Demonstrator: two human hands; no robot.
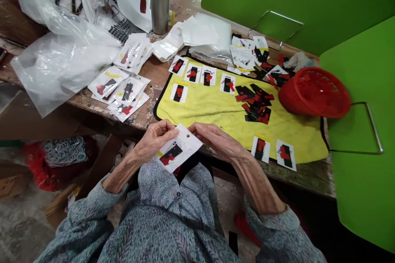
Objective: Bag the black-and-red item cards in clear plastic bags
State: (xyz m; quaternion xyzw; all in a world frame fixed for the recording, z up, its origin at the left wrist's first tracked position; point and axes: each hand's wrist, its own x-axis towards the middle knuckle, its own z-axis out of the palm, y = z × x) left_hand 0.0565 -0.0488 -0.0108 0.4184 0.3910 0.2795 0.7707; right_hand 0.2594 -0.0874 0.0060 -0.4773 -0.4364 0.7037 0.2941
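Observation:
In front of my lap I hold a small white clear-fronted packet (178, 148), tilted, with a black piece and a red piece inside. My left hand (162, 134) pinches its upper left edge between thumb and fingers. At the packet's upper right edge my right hand (216, 137) has its fingers curled; its fingertips are partly hidden. Beyond my hands, a yellow cloth (200, 109) carries several white cards, including a card (179, 92) with a black strip and a red piece on it. A heap of black and red pieces (255, 102) lies on the cloth's right half.
Several filled packets (123, 90) are piled on the left of the wooden table. White sleeves (200, 31), a steel flask (160, 2) and plastic bags (68, 49) stand or lie at the back. A red basket (314, 92) leans at right near green panels (364, 111) with wire handles.

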